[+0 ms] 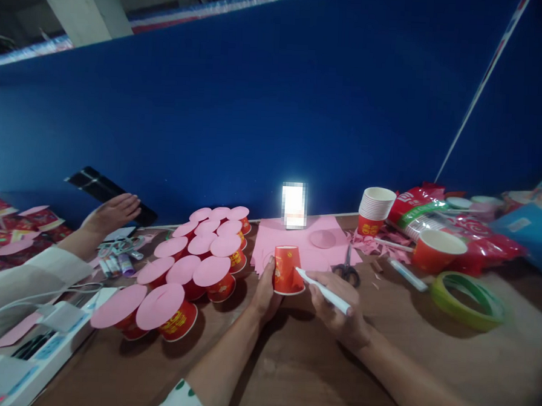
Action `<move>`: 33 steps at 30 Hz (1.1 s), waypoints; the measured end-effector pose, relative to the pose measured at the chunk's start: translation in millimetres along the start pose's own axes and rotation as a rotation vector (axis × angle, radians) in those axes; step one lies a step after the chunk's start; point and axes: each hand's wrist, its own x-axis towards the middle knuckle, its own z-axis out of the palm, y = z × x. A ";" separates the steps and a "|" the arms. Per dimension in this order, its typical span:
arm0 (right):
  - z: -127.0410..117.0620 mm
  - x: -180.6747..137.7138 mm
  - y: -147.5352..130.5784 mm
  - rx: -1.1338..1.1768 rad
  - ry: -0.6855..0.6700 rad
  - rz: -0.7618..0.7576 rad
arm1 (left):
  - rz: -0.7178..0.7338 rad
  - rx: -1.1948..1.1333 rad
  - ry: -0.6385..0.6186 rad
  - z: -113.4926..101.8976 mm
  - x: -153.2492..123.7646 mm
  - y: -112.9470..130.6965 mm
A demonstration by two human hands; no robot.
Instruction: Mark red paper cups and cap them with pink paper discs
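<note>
My left hand (267, 290) grips a red paper cup (285, 270) from its left side. The cup is upside down, its wide white rim at the bottom. In my right hand (340, 316) is a white pen (330, 293), whose tip meets the right side of the cup or comes very close to it. Behind the cup lie pink paper sheets (269, 233) with a round outline on them. Dark-handled scissors (348, 273) rest just beyond my right hand. Left of my hands stand several red cups topped with pink paper discs (160, 306).
At right are stacked cups (375, 211), a single cup (436, 251), green tape (470, 301), another white pen (408, 275) and a red plastic package (420, 208). A power strip (63, 352) lies at left. Another person's hand (116, 213) is by a black phone-like object (99, 185).
</note>
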 end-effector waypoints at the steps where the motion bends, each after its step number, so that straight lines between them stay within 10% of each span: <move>1: 0.1 -0.5 0.3 -0.001 -0.004 0.001 | -0.002 0.019 0.009 -0.2 0.1 0.1; 33: -1.0 5.7 -8.7 0.035 -0.020 -0.087 | 0.029 -0.141 -0.008 -1.5 2.9 -4.0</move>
